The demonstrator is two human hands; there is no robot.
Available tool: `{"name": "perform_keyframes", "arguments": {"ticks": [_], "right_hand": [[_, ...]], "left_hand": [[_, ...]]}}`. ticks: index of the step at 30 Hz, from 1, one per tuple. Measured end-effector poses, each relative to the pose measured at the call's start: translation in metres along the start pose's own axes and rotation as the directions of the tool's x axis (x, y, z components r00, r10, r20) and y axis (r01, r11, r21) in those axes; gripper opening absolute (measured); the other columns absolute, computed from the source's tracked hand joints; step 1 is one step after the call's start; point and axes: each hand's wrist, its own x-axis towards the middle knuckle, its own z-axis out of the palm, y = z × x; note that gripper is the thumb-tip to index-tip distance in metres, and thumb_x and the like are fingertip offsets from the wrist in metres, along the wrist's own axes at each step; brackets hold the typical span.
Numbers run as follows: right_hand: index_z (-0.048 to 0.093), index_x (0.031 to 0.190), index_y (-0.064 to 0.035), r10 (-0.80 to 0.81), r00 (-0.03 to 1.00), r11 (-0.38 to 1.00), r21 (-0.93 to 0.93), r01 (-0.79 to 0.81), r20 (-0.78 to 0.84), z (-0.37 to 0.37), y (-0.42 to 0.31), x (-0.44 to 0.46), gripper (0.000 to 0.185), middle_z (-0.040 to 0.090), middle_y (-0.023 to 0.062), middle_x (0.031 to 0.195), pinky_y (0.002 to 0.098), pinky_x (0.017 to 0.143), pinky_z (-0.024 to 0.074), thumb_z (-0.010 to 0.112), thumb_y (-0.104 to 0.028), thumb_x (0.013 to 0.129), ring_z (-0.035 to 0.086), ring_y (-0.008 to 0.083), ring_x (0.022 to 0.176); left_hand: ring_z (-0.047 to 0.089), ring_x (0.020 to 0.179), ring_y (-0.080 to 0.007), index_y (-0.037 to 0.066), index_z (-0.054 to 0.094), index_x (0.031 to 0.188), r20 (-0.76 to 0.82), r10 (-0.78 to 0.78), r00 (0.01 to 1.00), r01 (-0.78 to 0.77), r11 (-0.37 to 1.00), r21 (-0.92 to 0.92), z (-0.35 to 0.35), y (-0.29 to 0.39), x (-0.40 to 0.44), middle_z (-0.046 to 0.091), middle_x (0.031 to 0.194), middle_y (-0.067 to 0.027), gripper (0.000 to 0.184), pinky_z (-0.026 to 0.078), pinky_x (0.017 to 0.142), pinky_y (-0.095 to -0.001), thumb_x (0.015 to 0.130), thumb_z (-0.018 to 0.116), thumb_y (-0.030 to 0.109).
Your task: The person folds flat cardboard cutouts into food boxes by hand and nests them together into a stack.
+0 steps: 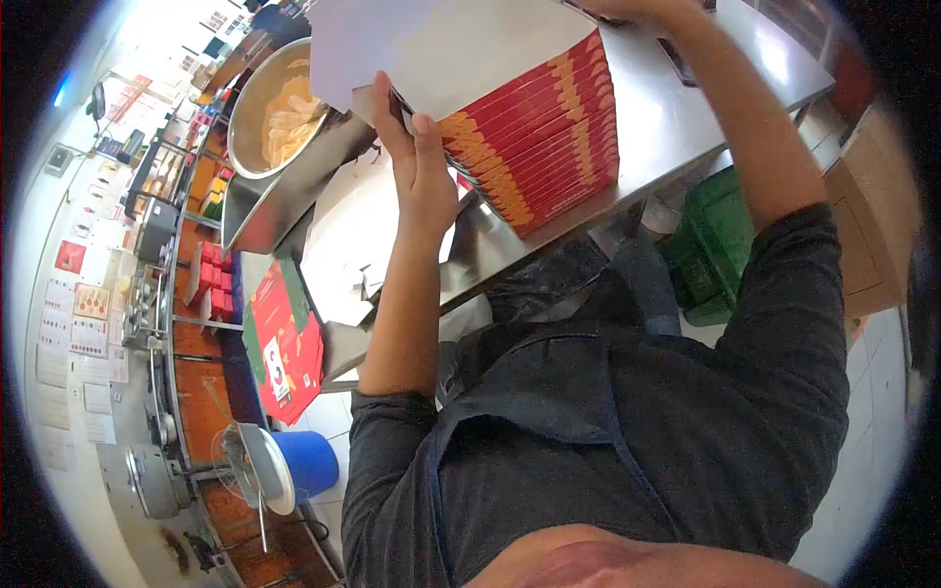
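A tall stack of nested red cartons (549,137) with yellow print stands on the metal table. The uppermost carton (480,54) shows its pale, open inside. My left hand (421,181) is at the left side of this carton, index finger and thumb pointing up and gripping its edge by a small folded flap. Some of the left fingers are hidden behind the card. My right hand (632,8) reaches the far right side of the stack at the top of the view. Its fingers are mostly cut off by the frame edge.
Flat white card blanks (343,235) lie left of the stack, beside red and green printed sheets (279,343). Behind them is a metal bowl (238,132) of pale food. A blue bucket (312,465) is at lower left; a green crate (720,240) sits under the table (686,122).
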Motion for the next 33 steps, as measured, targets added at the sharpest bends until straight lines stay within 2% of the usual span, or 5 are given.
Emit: {"name": "perform_keyframes", "arguments": {"ticks": [5, 12, 15, 26, 33], "right_hand": [[0.041, 0.153, 0.0018, -0.02, 0.994, 0.437, 0.893, 0.109, -0.112, 0.074, 0.042, -0.007, 0.064, 0.042, 0.0235, 0.157, 0.0392, 0.117, 0.0358, 0.043, -0.044, 0.109, 0.047, 0.0331, 0.139], [0.053, 0.144, -0.0045, 0.124, 0.863, 0.301, 0.848, 0.437, -0.489, 0.098, 0.051, -0.005, 0.046, 0.056, 0.0112, 0.142, 0.0352, 0.11, 0.042, 0.045, -0.034, 0.11, 0.054, 0.0217, 0.127], [0.054, 0.143, -0.0053, 0.118, 0.931, 0.122, 0.936, 0.33, -0.344, 0.104, 0.069, -0.006, 0.046, 0.055, 0.0111, 0.141, 0.0338, 0.11, 0.0398, 0.043, -0.036, 0.111, 0.053, 0.0208, 0.126], [0.056, 0.139, 0.0011, -0.012, 0.815, 0.886, 0.372, 0.277, -0.58, 0.077, 0.087, -0.002, 0.065, 0.053, 0.0196, 0.146, 0.0388, 0.115, 0.0346, 0.03, -0.052, 0.112, 0.047, 0.0293, 0.137], [0.067, 0.123, 0.0045, -0.118, 0.874, 0.953, 0.193, 0.232, -0.47, 0.039, 0.083, 0.003, 0.062, 0.069, 0.0223, 0.124, 0.0404, 0.105, 0.0453, 0.035, -0.047, 0.111, 0.063, 0.0329, 0.12]], "left_hand": [[0.02, 0.154, -0.0308, 0.003, 0.016, 0.162, -0.034, -0.05, 0.998, 0.049, 0.999, -0.019, 0.016, 0.004, 0.005, 0.019, 0.166, -0.0199, 0.072, 0.016, 0.125, -0.0431, 0.111, 0.043, 0.046], [0.036, 0.143, -0.0269, 0.006, 0.028, 0.159, 0.018, -0.223, 0.975, 0.223, 0.962, -0.156, 0.037, -0.017, 0.031, 0.034, 0.156, -0.018, 0.07, 0.028, 0.119, -0.04, 0.11, 0.038, 0.055], [0.041, 0.138, -0.0251, 0.007, 0.029, 0.158, 0.001, -0.165, 0.986, 0.163, 0.972, -0.169, 0.049, -0.003, 0.033, 0.039, 0.152, -0.0173, 0.067, 0.031, 0.117, -0.0382, 0.111, 0.035, 0.054], [0.049, 0.137, -0.0365, 0.002, 0.056, 0.139, 0.071, 0.184, 0.98, -0.191, 0.977, 0.1, 0.021, -0.061, 0.073, 0.051, 0.147, -0.0204, 0.064, 0.035, 0.116, -0.0398, 0.11, 0.037, 0.055], [0.059, 0.125, -0.0389, 0.002, 0.062, 0.132, 0.231, 0.265, 0.936, -0.327, 0.9, 0.29, -0.002, -0.054, 0.091, 0.063, 0.131, -0.023, 0.057, 0.045, 0.106, -0.0412, 0.107, 0.046, 0.051]]}}
